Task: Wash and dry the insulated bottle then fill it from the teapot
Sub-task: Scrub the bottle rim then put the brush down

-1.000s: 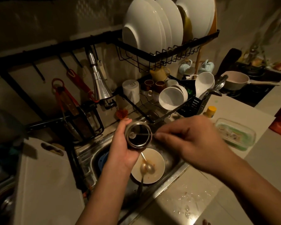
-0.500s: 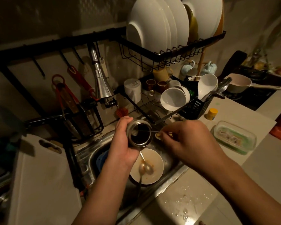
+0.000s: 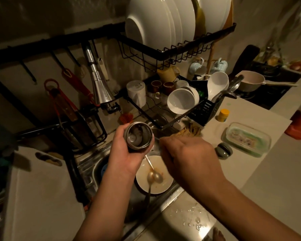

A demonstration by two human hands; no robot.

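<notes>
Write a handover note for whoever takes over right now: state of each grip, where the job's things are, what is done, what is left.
Left grip holds the bottle over the sink, open mouth toward the camera.
Right grip, fingers curled, seems to hold a blurred tan brush just outside the bottle's mouth.
Below them, a dirty bowl with a spoon sits in the sink.
Done: nothing finished for certain; washing looks under way.
Left: rinse, dry, then fill.

Bottle (image 3: 138,137) above sink (image 3: 87,164); bowl (image 3: 154,174) in sink, spoon (image 3: 154,176) inside; faucet (image 3: 99,87) behind.
</notes>
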